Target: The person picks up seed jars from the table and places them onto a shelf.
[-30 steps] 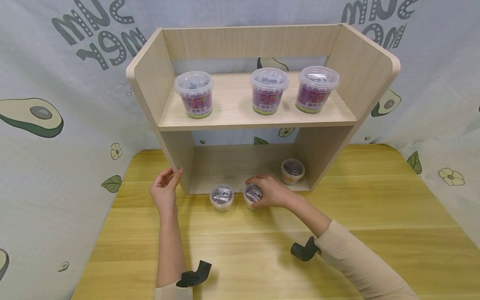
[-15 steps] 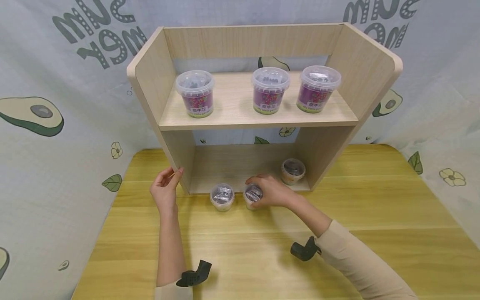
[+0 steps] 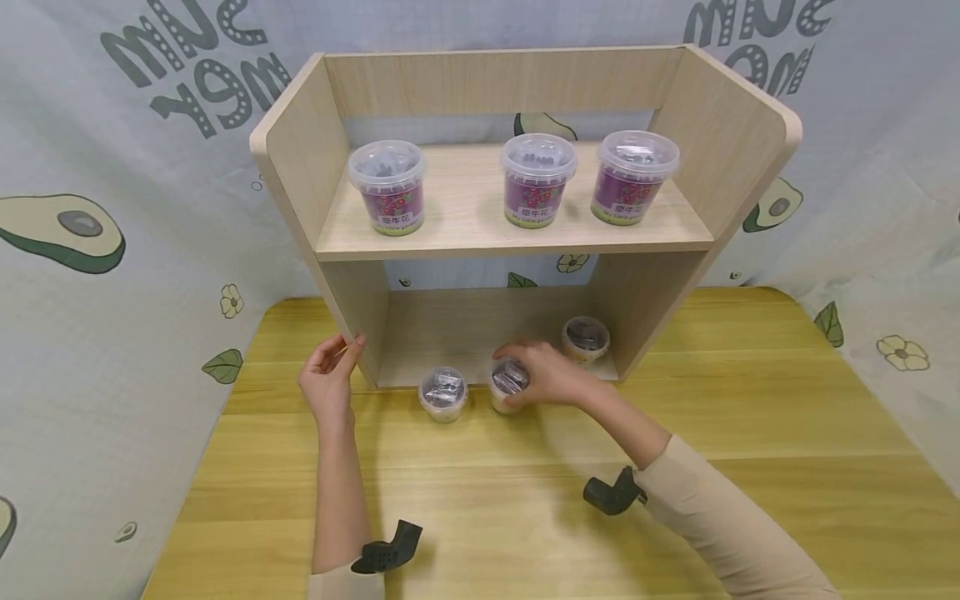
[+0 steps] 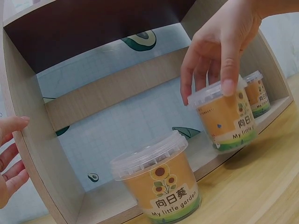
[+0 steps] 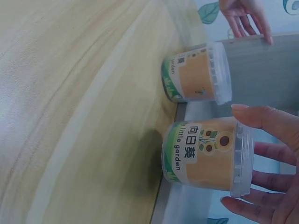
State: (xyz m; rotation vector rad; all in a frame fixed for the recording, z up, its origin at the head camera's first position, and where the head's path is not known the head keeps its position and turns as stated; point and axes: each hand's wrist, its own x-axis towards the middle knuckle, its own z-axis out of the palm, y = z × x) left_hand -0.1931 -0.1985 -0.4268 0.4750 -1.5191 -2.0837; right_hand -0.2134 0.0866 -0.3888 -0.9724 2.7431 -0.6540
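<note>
My right hand (image 3: 547, 375) holds a small orange plastic cup (image 5: 210, 156) by its clear lid, thumb on one side and fingers on the other. A shadow shows below this sunflower-label cup, which seems slightly raised at the front edge of the lower shelf. To its left a matching cup (image 4: 161, 182) stands on the table before the shelf. A third orange cup (image 3: 586, 340) is inside the lower shelf at the right, partly behind my right hand. With loosely bent fingers, my left hand (image 3: 330, 375) touches the front edge of the shelf unit's left panel (image 4: 35, 154).
The two-tier wooden shelf unit (image 3: 517, 248) stands on a wood-grain table (image 3: 480, 500). On its upper tier are purple cups: one at the left (image 3: 390, 187), one right of centre (image 3: 536, 179), one at the right (image 3: 633, 177). A printed cloth (image 3: 150, 333) hangs behind.
My right hand has lifted the orange cup slightly and shifted a little up and to the right with it. The left hand keeps its place at the panel.
</note>
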